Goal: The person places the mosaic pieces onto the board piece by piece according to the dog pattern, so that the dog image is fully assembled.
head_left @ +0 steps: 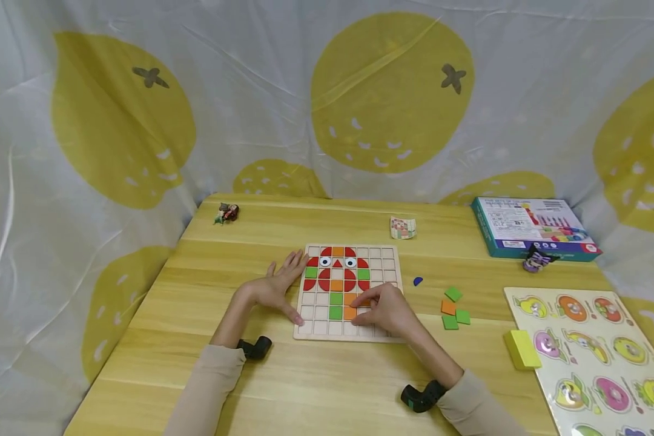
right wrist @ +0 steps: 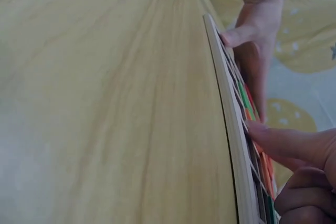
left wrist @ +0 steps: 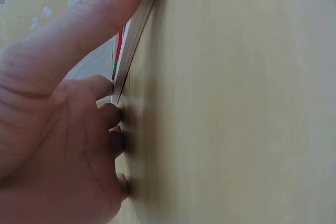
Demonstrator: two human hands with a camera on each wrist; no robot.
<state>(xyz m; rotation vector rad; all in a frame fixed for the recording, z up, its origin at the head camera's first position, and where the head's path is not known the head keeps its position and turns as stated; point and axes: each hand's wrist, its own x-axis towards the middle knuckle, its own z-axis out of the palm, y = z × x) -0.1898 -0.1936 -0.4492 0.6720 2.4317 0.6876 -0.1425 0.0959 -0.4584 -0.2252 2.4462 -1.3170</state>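
Note:
A wooden grid board [head_left: 316, 330] lies flat, with red, orange and green pieces and two round eye pieces forming a figure. My right hand [head_left: 384, 309] reaches over its lower part, thumb and index finger pinching an orange square tile [head_left: 350, 313] at its grid cell. Directly left of that tile are green square tiles [head_left: 335, 305]. The other right fingers [right wrist: 307, 203] are curled in. Along the board's left side, my left hand [head_left: 272, 290] is spread, its thumb at the lower left corner and fingertips by the upper left edge.
Right of the board lie loose green tiles [head_left: 450, 322], an orange tile [head_left: 448, 307] and a blue half-round piece [head_left: 418, 281]. A picture card [head_left: 402, 228] lies behind it. Farther right are a box [head_left: 534, 227], a figurine [head_left: 538, 260], a yellow block [head_left: 522, 349] and a fruit puzzle board [head_left: 567, 324].

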